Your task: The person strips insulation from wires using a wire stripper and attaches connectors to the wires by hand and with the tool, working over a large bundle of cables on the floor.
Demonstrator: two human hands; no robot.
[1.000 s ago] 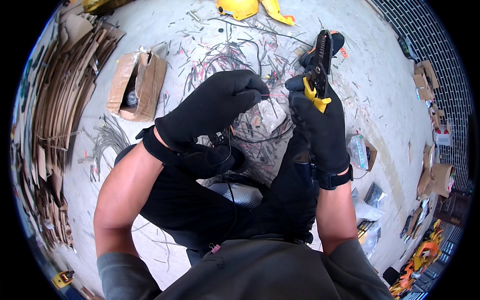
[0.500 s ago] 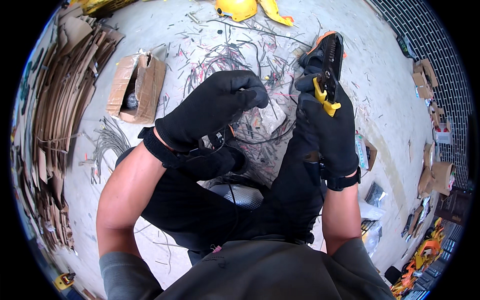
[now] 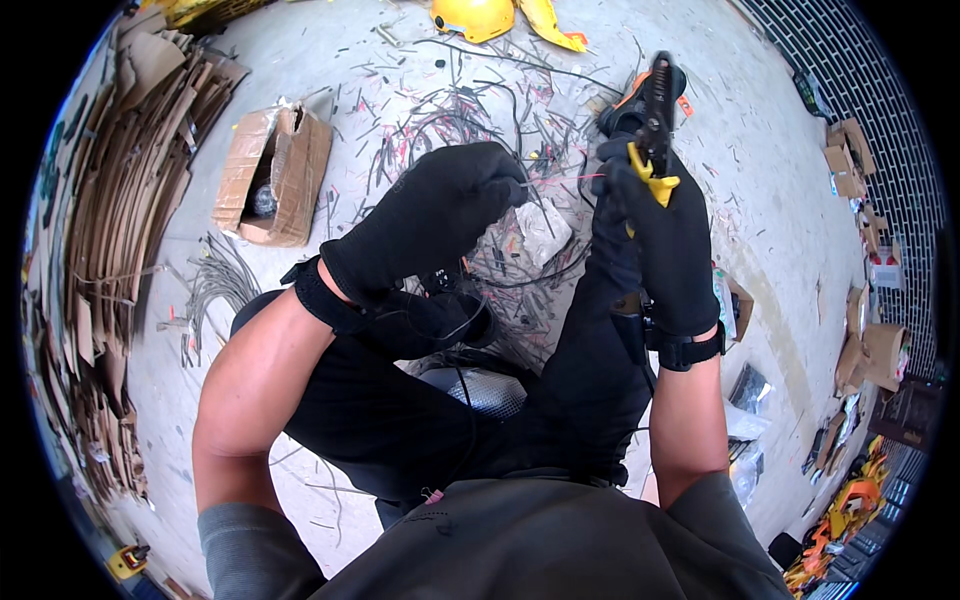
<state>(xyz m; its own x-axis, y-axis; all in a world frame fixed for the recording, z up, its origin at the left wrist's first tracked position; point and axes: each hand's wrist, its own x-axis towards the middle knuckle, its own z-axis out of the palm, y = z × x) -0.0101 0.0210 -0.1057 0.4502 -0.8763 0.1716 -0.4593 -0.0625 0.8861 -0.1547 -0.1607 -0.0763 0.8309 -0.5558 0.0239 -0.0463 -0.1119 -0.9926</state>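
In a black glove, my left hand (image 3: pixel 430 215) is closed in a pinch on the end of a thin cable. A fine red wire (image 3: pixel 570 178) runs from there across to the fingers of my right hand (image 3: pixel 672 250). That hand, gloved too, is wrapped around wire strippers (image 3: pixel 657 135) with yellow handles and a black head that points away from me. The red wire's far end is hidden at my right fingers. Below the left wrist, a thin dark cable (image 3: pixel 462 378) hangs down over my lap.
Cut wire scraps (image 3: pixel 450 120) litter the floor between my feet, with a clear plastic bag (image 3: pixel 545 232) among them. An open cardboard box (image 3: pixel 290 175) stands at the left, beside stacked flattened cardboard (image 3: pixel 125 200). A yellow helmet (image 3: pixel 472 18) lies at the far side.
My right hand has moved slightly up, and the wire strippers have turned more upright. The stretch of red wire between the hands looks longer. My left hand has shifted a little.
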